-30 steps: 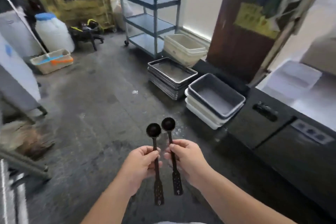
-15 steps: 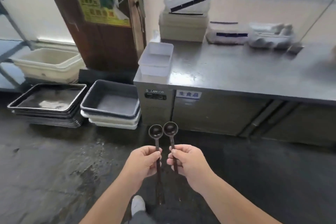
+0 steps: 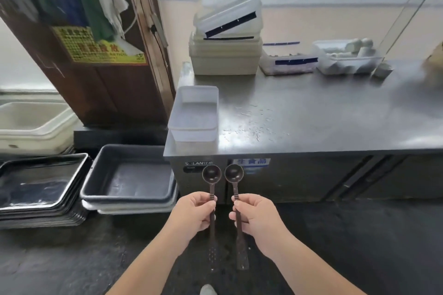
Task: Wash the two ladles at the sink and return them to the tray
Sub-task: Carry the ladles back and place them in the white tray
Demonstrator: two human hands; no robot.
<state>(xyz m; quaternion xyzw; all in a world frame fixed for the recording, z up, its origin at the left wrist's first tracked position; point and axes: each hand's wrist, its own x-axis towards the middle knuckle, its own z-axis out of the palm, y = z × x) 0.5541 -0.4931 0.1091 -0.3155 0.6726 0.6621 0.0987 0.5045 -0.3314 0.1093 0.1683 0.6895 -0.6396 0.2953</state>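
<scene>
I hold two small dark ladles upright, bowls up, in front of a steel counter cabinet. My left hand (image 3: 195, 214) grips the handle of the left ladle (image 3: 211, 173). The right ladle (image 3: 234, 173) is held the same way in my right hand (image 3: 257, 217). Both handles hang down below my fists. A clear plastic tray (image 3: 195, 112) sits on the counter's left front corner, above the ladles. No sink is in view.
The steel counter (image 3: 311, 115) carries stacked white containers (image 3: 225, 55) and clear boxes at the back, with water drops near the tray. On the wet dark floor to the left stand grey tubs (image 3: 129, 175), stacked metal trays (image 3: 40, 184) and a cream bin (image 3: 31, 124). A wooden door (image 3: 96, 55) stands left.
The view has swung right from the open floor and trolley to the steel counter, which is now closer. Both hands keep the ladles upright, now slightly further apart.
</scene>
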